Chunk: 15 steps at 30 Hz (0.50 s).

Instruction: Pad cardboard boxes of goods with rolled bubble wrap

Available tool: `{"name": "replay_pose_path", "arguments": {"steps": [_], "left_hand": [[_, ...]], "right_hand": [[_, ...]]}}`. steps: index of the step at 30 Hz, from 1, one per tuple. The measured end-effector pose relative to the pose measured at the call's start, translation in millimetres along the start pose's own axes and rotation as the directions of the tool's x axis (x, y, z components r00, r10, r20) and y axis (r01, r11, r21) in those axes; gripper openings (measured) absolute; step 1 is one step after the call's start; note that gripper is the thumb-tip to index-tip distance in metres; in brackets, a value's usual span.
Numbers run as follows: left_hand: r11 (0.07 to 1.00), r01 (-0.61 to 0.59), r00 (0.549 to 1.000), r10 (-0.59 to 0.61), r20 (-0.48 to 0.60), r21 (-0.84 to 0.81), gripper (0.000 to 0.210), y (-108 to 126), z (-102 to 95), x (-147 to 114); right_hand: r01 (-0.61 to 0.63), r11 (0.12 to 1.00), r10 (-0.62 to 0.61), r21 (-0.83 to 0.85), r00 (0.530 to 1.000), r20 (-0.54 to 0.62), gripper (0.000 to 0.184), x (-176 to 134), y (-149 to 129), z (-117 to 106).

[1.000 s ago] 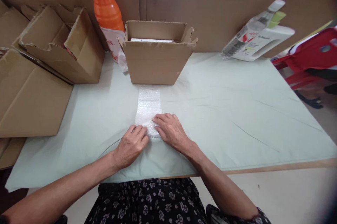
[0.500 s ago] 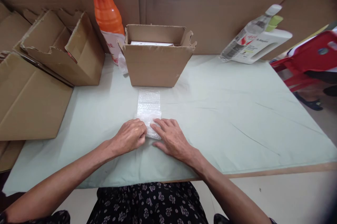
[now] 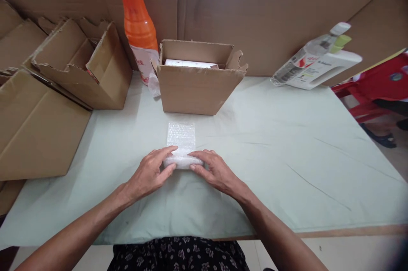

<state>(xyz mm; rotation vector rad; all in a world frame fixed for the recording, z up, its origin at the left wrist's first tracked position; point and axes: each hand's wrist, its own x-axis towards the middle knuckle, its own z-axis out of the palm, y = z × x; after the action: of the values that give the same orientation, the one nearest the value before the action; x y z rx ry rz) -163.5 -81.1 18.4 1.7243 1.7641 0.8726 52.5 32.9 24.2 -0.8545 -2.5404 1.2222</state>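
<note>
A strip of bubble wrap (image 3: 181, 135) lies on the table, its near end rolled into a thick bundle. My left hand (image 3: 152, 170) grips the left end of the roll, thumb on the near side and fingers over the top. On the opposite end, my right hand (image 3: 217, 170) holds it the same way. The far part of the strip lies flat toward the cardboard box. Whether anything is inside the roll I cannot tell.
An open cardboard box (image 3: 191, 92) with a white item inside stands behind the strip. Beside it is an orange bottle (image 3: 138, 20). More cardboard boxes (image 3: 38, 131) are at the left. A clear bottle (image 3: 296, 65) and a white jug (image 3: 334, 67) stand at the back right, near a red chair (image 3: 382, 75).
The near end of the bubble wrap is now a thicker roll. My left hand has opened from a fist into a thumb-and-finger grip, and both hands now hold the roll's ends. The view has tilted slightly.
</note>
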Motion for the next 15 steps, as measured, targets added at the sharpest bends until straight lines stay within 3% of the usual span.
{"name": "replay_pose_path", "arguments": {"steps": [3,5,7,10,12,15], "left_hand": [[0.962,0.260,0.965,-0.257,0.048,-0.082,0.048,3,-1.6,13],[0.934,0.343,0.939,-0.339,0.049,-0.097,0.051,6,-1.4,22],[0.923,0.374,0.927,-0.373,0.033,-0.095,0.051,8,-0.2,30],[0.913,0.398,0.917,-0.398,0.020,-0.093,0.052,10,1.8,38],[0.908,0.408,0.913,-0.408,0.023,-0.096,0.052,8,3.2,45],[0.907,0.409,0.912,-0.411,-0.002,-0.098,0.053,1,5.5,57]], "right_hand": [[-0.114,0.991,0.117,0.077,0.993,-0.028,0.034,11,7,5],[-0.138,0.990,0.139,0.019,0.986,-0.095,0.035,15,10,10],[-0.093,0.987,0.058,-0.131,0.967,-0.248,0.036,15,11,12],[0.017,0.917,-0.206,-0.399,0.877,-0.435,0.033,6,6,12],[0.104,0.854,-0.333,-0.510,0.862,-0.382,0.030,1,0,11],[0.207,0.776,-0.372,-0.596,0.913,-0.167,0.034,6,-5,13]]}}
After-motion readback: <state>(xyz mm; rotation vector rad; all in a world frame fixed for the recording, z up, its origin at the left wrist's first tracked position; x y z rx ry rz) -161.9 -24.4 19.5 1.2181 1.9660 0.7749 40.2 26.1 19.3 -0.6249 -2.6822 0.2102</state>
